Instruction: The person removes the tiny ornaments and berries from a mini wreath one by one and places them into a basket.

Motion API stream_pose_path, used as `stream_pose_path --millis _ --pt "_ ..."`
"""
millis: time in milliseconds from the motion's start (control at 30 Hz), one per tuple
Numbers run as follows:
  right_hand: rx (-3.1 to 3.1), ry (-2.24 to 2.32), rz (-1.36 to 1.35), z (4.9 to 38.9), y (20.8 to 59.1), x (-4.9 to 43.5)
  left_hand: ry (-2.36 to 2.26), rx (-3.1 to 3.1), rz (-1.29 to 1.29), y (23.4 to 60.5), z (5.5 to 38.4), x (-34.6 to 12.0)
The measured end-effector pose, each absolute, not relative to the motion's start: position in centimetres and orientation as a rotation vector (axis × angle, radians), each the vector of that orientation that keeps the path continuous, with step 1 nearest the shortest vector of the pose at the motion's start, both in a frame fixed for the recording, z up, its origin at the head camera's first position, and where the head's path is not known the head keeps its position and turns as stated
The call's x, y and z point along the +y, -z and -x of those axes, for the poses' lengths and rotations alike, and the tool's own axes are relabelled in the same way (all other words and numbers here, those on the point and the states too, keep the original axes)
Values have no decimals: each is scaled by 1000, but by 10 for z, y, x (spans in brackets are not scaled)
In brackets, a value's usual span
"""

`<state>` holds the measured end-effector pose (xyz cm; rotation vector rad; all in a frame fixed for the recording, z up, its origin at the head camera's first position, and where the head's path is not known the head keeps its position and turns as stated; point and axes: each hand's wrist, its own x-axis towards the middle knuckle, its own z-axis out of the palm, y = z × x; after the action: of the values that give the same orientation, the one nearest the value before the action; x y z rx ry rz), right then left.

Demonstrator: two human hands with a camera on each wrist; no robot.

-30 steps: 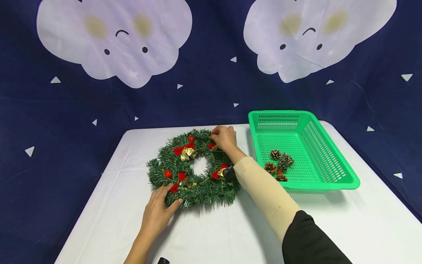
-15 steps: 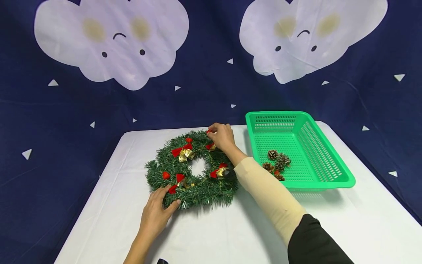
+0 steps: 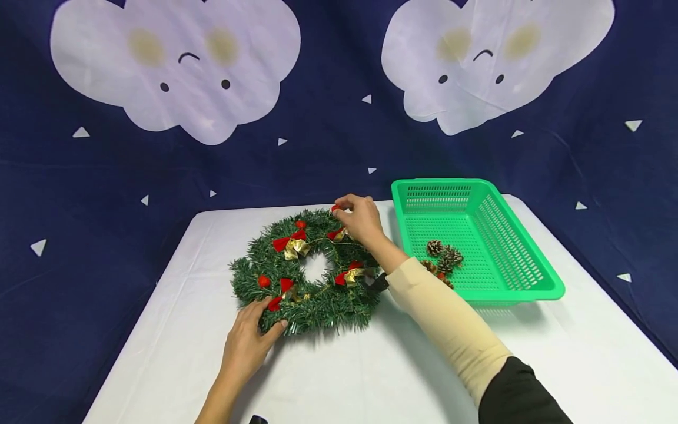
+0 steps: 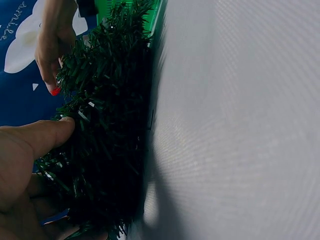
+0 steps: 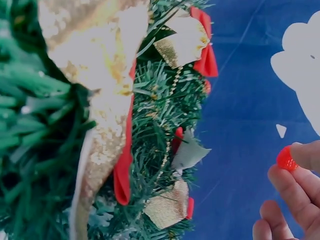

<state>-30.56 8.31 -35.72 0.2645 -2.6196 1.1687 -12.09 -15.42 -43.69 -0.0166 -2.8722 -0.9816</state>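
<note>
A green artificial wreath (image 3: 328, 306) with red-and-gold bows and small red berries lies on the white table. My left hand (image 3: 247, 335) grips its near left edge; in the left wrist view the thumb (image 4: 52, 134) lies across the greenery, other fingers curled at its underside. At the far right of the wreath, my right hand (image 3: 361, 219) pinches a small red berry (image 5: 286, 159) with a bumpy surface between thumb and forefinger. The berry shows just above the wreath's far edge in the head view, and apart from the greenery in the right wrist view.
A green plastic basket (image 3: 535, 259) stands to the right of the wreath, with several pinecones (image 3: 450, 257) and a bit of red in its near left corner. A dark blue backdrop (image 3: 339, 153) with white clouds hangs behind the table (image 3: 169, 312).
My right hand has risen slightly from the wreath's far right part with the berry in its fingers. The left hand keeps its grip on the near edge. The head view has shifted a little.
</note>
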Motion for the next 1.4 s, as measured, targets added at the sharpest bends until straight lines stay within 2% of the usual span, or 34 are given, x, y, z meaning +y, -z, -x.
stream_pose_path --millis 467,1000,1400 --pt "-2516 -1249 -360 273 344 103 991 -2862 27 437 120 -155" --pt "-2458 -1269 -341 246 342 134 997 -2861 42 436 122 -156" --pt "-2491 -1266 -231 228 349 164 1000 -2849 43 436 121 -156"
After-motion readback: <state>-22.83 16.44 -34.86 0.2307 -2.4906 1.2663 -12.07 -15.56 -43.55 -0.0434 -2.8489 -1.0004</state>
